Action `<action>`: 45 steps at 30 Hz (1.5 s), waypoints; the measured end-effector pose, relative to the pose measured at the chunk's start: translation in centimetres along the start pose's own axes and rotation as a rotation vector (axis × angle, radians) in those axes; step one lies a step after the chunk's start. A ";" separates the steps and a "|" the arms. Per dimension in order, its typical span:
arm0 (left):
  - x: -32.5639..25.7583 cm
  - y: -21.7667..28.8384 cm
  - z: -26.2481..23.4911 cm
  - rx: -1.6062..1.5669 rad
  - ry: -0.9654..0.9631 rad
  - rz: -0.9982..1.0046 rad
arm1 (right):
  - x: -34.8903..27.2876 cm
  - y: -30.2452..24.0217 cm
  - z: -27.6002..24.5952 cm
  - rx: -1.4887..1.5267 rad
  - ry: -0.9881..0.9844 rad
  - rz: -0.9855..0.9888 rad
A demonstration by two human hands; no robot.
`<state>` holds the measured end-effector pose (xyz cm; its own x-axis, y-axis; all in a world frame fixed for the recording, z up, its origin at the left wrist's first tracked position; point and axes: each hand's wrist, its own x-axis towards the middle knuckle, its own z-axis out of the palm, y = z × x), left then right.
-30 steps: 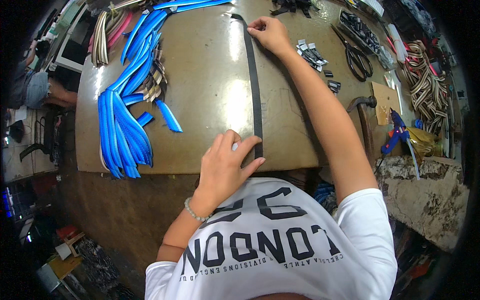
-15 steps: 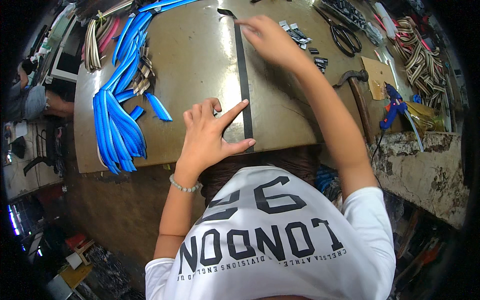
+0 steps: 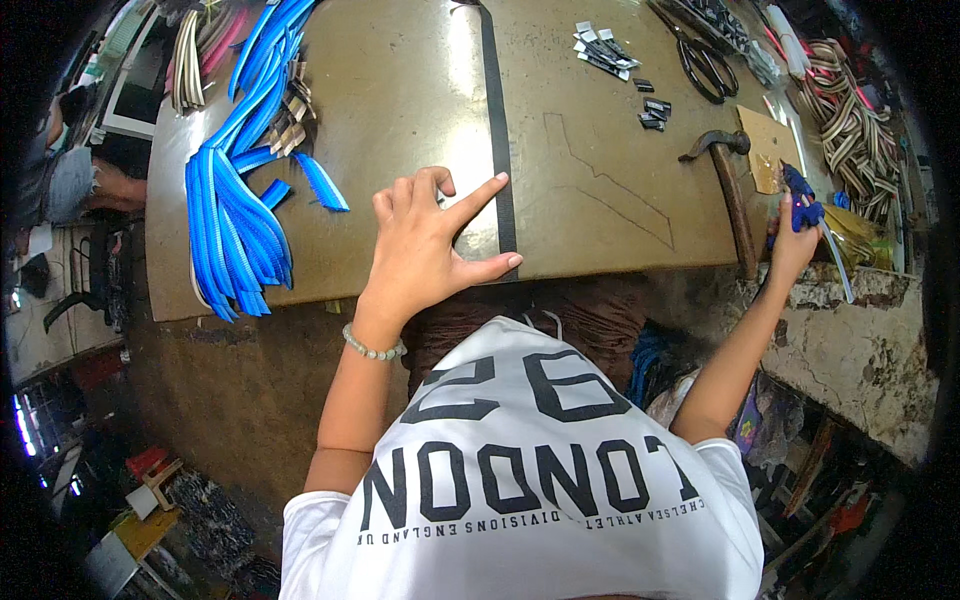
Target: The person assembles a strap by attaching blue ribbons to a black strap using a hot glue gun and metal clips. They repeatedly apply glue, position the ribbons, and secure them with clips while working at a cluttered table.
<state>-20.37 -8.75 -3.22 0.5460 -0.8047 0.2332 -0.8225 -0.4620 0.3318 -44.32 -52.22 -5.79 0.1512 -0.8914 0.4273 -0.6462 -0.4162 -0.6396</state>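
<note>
A black strap (image 3: 497, 120) runs straight from the table's near edge to its far side, where its far end bends over. My left hand (image 3: 430, 232) rests on the table with fingers spread, index fingertip and thumb tip pressing on the strap near its close end. Over at the right edge, my right hand (image 3: 793, 245) is wrapped round the handle of a blue glue gun (image 3: 803, 208), which has a pale glue stick hanging from it. Part of the gun's grip is hidden by my fingers.
Blue webbing straps (image 3: 235, 225) lie bundled at the left. On the right are a hammer (image 3: 733, 190), black scissors (image 3: 708, 70), small black-and-white labels (image 3: 605, 52), a cardboard piece (image 3: 762, 150) and striped webbing (image 3: 850, 120). A line drawing marks the tabletop (image 3: 400, 110).
My right hand has left the strap's far end and come back to the right, closing round the glue gun. My left hand keeps its place on the strap. The whole view has shifted slightly.
</note>
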 end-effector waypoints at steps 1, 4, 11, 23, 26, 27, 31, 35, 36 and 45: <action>0.0 0.0 0.1 0.013 0.019 0.007 | -0.1 -1.9 -0.2 0.034 -0.008 -0.060; 0.0 -0.1 0.1 -0.005 -0.005 -0.013 | -3.3 -9.9 -0.3 0.419 -0.093 -0.070; 0.2 -0.2 -0.3 -0.022 -0.038 -0.015 | -10.7 -21.3 3.0 0.472 -0.958 -0.481; 0.2 -0.3 -0.3 -0.063 -0.052 -0.037 | -9.8 -21.7 6.1 0.321 -1.081 -0.667; 0.1 -0.3 -0.2 -0.057 -0.045 -0.031 | -9.0 -22.4 7.3 0.284 -1.039 -0.665; 0.1 -0.3 -0.2 -0.054 -0.045 -0.030 | -8.8 -22.6 7.5 0.271 -1.023 -0.674; 0.1 -0.3 -0.3 -0.052 -0.049 -0.031 | -9.0 -23.0 6.7 0.186 -0.876 -1.143; 0.1 -0.4 -0.2 -0.073 -0.039 -0.023 | -7.2 -19.0 4.3 0.127 -0.429 -0.931; 0.0 -0.5 -0.2 -0.080 -0.034 -0.022 | -6.1 -16.7 3.2 0.116 -0.313 -0.682; -0.4 -1.2 0.3 -0.173 0.000 -0.015 | -3.3 -8.0 -4.4 -0.917 -0.412 0.105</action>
<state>-19.70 -7.98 -4.03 0.5579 -0.7982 0.2272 -0.7748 -0.4029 0.4872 -42.92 -45.13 0.75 0.1951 -0.9802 0.0327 -0.9706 -0.1881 0.1504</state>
